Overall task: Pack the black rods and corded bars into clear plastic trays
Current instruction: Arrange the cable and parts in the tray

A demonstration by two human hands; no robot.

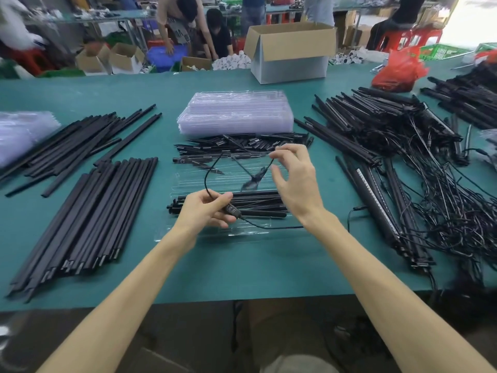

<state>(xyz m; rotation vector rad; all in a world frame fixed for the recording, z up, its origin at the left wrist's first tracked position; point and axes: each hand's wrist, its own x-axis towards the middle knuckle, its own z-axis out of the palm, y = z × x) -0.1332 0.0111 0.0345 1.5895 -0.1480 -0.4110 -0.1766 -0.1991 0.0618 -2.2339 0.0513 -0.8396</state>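
Thin black cord [205, 179] with inline switch [231, 210] in left hand [207, 211]; clear tray [188, 181] beneath

Green-topped table [80, 95] — cluttered workshop, red stools [411, 39]

Clear tray [185, 182] flat at centre, black rods [258, 196] lengthwise inside, cord [206, 179] looped above; stacked trays [236, 114] behind, loose rods [88, 211] piled left, corded bars [376, 135] heaped right.
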